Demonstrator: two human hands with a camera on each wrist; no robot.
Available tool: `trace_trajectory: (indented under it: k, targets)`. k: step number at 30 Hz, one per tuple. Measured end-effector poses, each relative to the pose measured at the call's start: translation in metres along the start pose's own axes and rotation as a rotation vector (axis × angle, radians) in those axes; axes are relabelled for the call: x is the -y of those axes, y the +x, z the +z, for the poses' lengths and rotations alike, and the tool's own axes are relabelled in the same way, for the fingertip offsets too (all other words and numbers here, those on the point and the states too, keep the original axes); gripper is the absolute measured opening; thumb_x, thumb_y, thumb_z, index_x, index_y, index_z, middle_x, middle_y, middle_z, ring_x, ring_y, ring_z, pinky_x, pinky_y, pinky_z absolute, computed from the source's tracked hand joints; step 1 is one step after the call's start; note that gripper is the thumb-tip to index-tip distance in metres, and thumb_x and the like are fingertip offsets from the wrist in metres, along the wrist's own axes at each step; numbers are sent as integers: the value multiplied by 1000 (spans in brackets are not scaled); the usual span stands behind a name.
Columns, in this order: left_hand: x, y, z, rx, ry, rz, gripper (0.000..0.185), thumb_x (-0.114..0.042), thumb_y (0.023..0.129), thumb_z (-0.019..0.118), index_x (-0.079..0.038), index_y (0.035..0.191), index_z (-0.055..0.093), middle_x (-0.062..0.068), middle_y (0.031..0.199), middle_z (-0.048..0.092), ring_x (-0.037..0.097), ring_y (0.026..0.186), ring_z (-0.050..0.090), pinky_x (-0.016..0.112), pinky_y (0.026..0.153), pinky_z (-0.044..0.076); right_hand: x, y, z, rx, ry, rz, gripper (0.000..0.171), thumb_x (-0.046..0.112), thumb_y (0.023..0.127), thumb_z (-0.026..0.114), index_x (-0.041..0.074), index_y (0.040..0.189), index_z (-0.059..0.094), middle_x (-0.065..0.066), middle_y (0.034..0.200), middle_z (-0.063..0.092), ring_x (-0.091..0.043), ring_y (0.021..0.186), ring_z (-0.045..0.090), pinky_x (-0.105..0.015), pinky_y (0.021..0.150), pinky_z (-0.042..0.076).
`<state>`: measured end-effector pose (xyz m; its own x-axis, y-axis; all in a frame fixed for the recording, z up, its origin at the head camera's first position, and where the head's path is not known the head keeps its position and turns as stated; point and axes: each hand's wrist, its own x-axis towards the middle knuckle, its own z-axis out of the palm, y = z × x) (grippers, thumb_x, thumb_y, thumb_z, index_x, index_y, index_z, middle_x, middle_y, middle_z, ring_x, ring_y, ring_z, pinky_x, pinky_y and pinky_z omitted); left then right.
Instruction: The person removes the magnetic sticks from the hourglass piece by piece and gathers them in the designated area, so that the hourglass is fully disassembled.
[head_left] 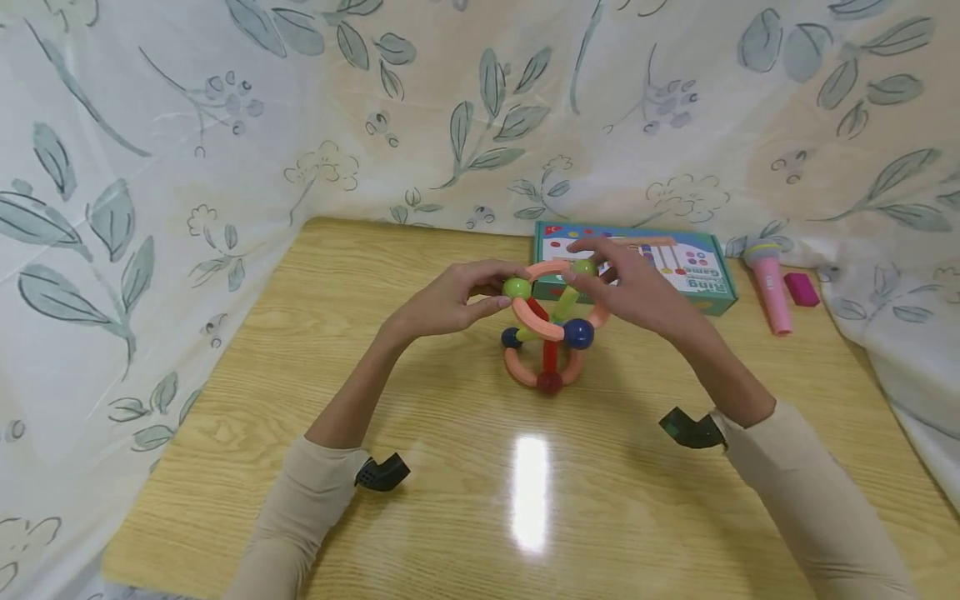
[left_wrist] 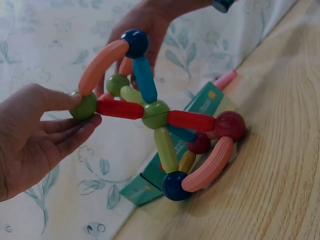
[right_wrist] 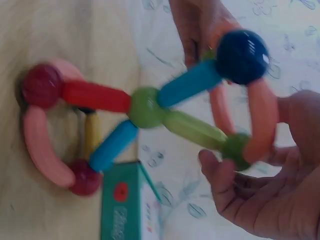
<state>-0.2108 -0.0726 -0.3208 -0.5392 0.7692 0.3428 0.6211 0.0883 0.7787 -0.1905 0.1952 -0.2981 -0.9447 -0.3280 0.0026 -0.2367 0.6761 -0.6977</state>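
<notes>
A toy frame of magnetic balls and rods stands upright on the wooden table or just above it; I cannot tell which. Curved orange rods form its upper and lower rings, and straight red, blue and yellow-green rods meet at a central green ball (left_wrist: 156, 114). With thumb and fingers, my left hand (head_left: 438, 302) pinches a green ball (left_wrist: 83, 105) on the upper ring. My right hand (head_left: 637, 287) holds another green ball (right_wrist: 236, 151) of that ring between thumb and fingers. A dark blue ball (head_left: 578, 333) faces me between the hands, and a dark red ball (head_left: 550, 382) sits lowest.
Behind the frame lies a teal game box (head_left: 712, 287), partly covered by my right hand. To its right are a pink toy microphone (head_left: 771, 292) and a small magenta block (head_left: 802, 289). Leaf-patterned cloth (head_left: 465, 108) hangs along the table's back edge (head_left: 420, 223).
</notes>
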Motion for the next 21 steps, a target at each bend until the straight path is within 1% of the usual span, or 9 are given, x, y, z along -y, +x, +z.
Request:
trace_trajectory:
  k: [4,5,7,8,11,13,15,18,21]
  targets:
    - [-3,0,-2,26,-20,-8,40,-7,90,54,-4,130,48,2,127,52,16,101,57,35,89,45,1,5,10,54,120,75,54,56,85,51,27,130,44,-3,101,61,-23,72,62,-39,62,48]
    - [-8,0,-2,36,-33,-10,42,-5,89,55,-3,130,47,4,128,51,18,99,58,37,88,45,2,7,11,55,134,88,54,57,85,51,27,129,44,-4,99,62,-22,65,61,-38,59,48]
    - [-10,0,-2,53,-42,-11,46,-6,89,56,-5,133,44,3,130,49,19,95,59,38,86,45,2,10,11,55,155,108,54,58,84,52,27,128,47,-3,94,64,-24,53,55,-36,51,45]
    - [-10,0,-1,55,-46,-12,47,-7,89,57,-7,134,44,1,129,50,19,92,59,39,84,46,3,10,11,57,169,111,53,57,84,52,26,127,48,-3,93,64,-24,49,51,-34,47,42]
    - [-8,1,1,54,-34,-8,47,-11,89,58,-15,134,45,0,124,53,19,84,58,37,74,46,1,12,10,56,252,135,49,53,84,56,26,124,52,-6,71,60,-24,39,41,-32,38,33]
    - [-6,2,1,44,-34,-28,43,-13,90,57,-18,132,48,0,118,56,17,80,57,34,67,44,1,13,10,59,323,152,46,48,85,58,24,124,54,-8,65,57,-22,38,41,-32,37,32]
    - [-3,2,1,39,-60,-55,40,-12,91,56,-18,130,50,1,114,57,16,79,56,32,64,42,1,13,11,52,373,163,44,44,86,58,22,124,55,-11,64,56,-19,38,41,-31,36,30]
    - [2,3,0,29,-116,-84,35,-9,91,55,-14,125,53,4,110,59,17,79,55,31,64,41,1,13,13,32,394,162,40,39,88,57,20,123,56,-14,80,62,-16,40,41,-30,35,29]
    - [5,5,0,16,-158,-88,32,-6,89,56,-11,121,56,5,109,60,20,84,57,33,69,43,1,14,14,11,385,152,35,37,89,57,20,119,59,-17,89,63,-17,41,43,-29,37,30]
